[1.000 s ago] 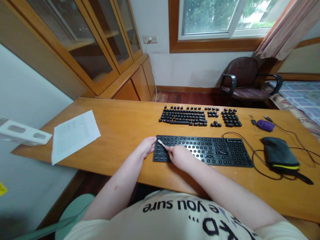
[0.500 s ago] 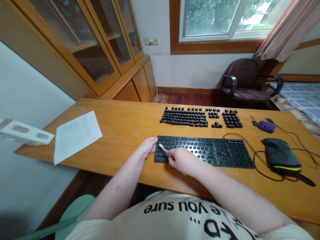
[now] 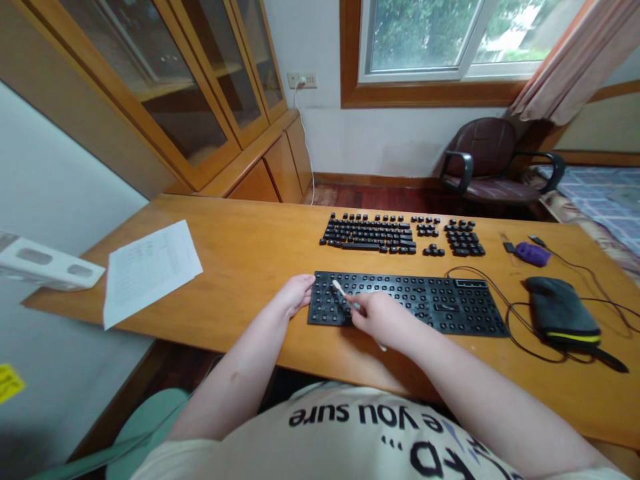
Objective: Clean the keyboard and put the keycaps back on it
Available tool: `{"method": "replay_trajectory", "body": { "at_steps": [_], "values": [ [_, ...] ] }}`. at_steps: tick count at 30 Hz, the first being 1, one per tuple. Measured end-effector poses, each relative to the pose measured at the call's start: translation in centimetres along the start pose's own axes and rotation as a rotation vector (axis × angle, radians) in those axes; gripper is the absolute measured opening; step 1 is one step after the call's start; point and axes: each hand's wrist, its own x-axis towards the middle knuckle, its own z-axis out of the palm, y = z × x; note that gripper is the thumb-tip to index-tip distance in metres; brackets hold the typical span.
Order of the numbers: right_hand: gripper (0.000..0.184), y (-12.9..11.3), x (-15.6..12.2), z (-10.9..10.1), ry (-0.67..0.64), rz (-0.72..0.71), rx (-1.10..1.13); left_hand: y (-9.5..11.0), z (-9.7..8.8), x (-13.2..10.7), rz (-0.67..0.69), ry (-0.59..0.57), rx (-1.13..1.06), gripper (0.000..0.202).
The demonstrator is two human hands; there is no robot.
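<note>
A black keyboard base (image 3: 420, 303), its keycaps off, lies flat on the desk in front of me. My left hand (image 3: 299, 293) grips its left end, fingers closed at the edge. Over the left part of the base, my right hand (image 3: 377, 317) is closed around a toothbrush (image 3: 340, 288). The white brush head points up and left among the key posts, and the handle's end shows below my hand. Loose black keycaps (image 3: 370, 235) sit in keyboard order behind the base.
To the right are a grey cloth pouch (image 3: 563, 310), a purple cloth bundle (image 3: 533, 253) and a black cable (image 3: 520, 320). Printed papers (image 3: 153, 270) and a white slotted object (image 3: 50, 263) are at the left. A chair (image 3: 485, 160) stands beyond the desk (image 3: 240, 253).
My right hand has moved a little to the right along the keyboard base with the toothbrush. My left hand has stayed at the left end.
</note>
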Motion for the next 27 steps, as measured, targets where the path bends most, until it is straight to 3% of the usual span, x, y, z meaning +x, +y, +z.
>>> {"method": "replay_trajectory", "body": {
  "at_steps": [4,10,17,21,24,27],
  "values": [
    [0.04,1.7,1.3,0.5,0.045,0.056,-0.022,0.2,0.2,-0.2,-0.003,0.013,0.003,0.017],
    [0.037,0.6,0.8,2.7,-0.006,0.077,-0.227,0.3,0.4,-0.4,-0.004,0.046,0.011,0.015],
    [0.033,-1.1,-3.1,0.0,-0.204,0.148,-0.259,0.3,0.4,-0.3,-0.011,0.063,0.015,0.015],
    [0.036,-0.5,-2.3,-0.8,-0.071,0.116,-0.091,0.4,0.5,-0.5,-0.005,0.061,0.006,0.017],
    [0.039,-0.1,0.1,0.2,0.017,0.022,-0.061,0.5,0.6,-0.7,0.003,0.052,0.003,0.017],
    [0.038,-0.5,1.7,1.6,0.02,-0.001,-0.162,0.4,0.6,-0.6,0.007,0.048,0.003,0.016]
  ]
}}
